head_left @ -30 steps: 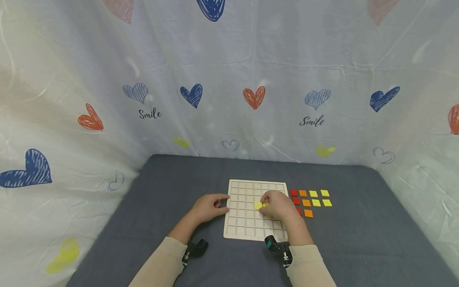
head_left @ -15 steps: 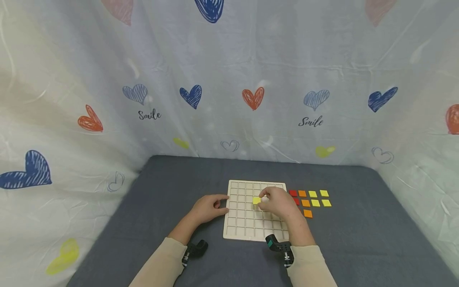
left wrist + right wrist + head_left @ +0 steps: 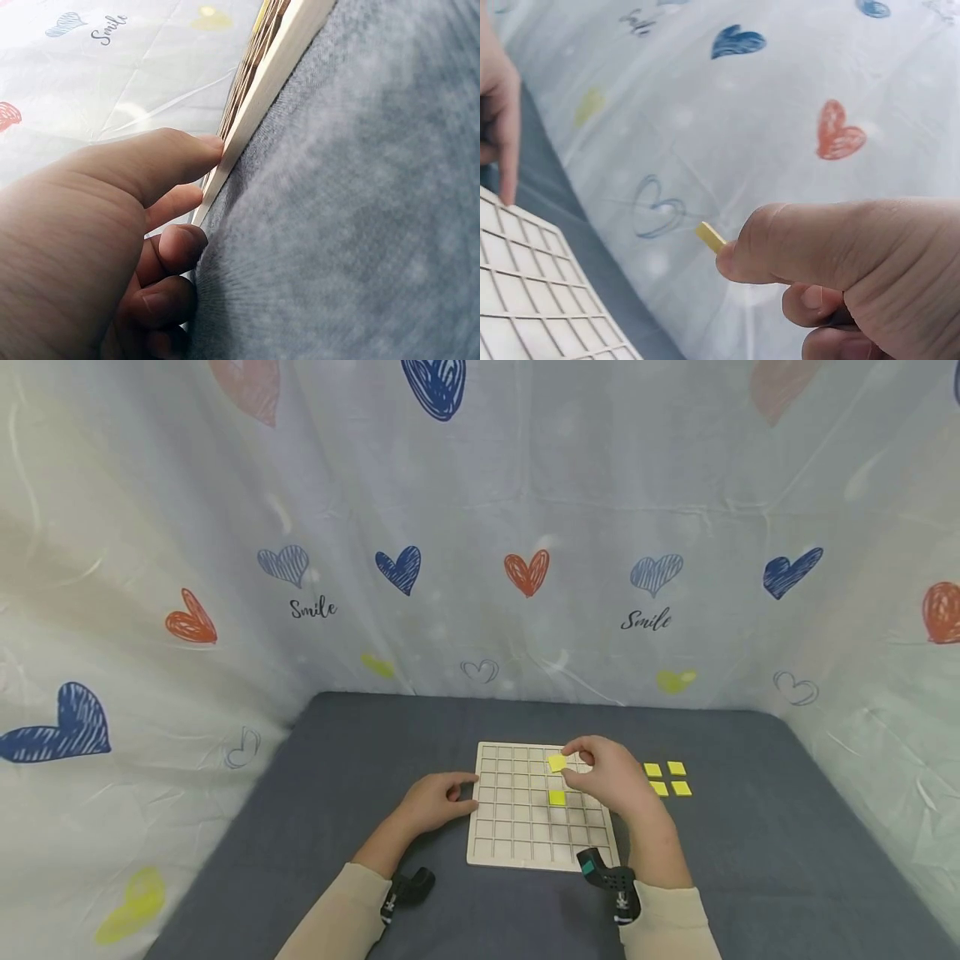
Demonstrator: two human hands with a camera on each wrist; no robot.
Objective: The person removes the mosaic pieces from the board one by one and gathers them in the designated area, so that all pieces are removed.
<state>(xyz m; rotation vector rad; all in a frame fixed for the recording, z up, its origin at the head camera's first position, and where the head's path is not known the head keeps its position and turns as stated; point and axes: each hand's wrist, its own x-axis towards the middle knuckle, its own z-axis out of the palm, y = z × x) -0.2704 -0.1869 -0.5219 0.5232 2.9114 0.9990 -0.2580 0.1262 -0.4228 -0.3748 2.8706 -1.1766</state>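
Observation:
A pale wooden grid board [image 3: 504,828] lies on the grey cloth. My left hand [image 3: 432,800] touches the board's left edge with thumb and index fingertips; in the left wrist view its other fingers are bent beside the edge. Over the board's back right part, my right hand [image 3: 613,777] pinches a yellow square tile [image 3: 557,763] between thumb and index finger. The right wrist view shows that tile [image 3: 710,237] held up in the air, tilted. Another yellow tile [image 3: 557,797] sits in a cell near the board's middle.
Several loose yellow tiles [image 3: 677,768] lie on the cloth right of the board, partly behind the right hand. A dark grey cloth [image 3: 757,852] covers the table. A white curtain [image 3: 577,527] printed with hearts hangs behind and at both sides.
My right hand has lifted one yellow tile off the board and carried it back and rightward. It now hides the red and orange tiles. The left hand stays at the board's edge.

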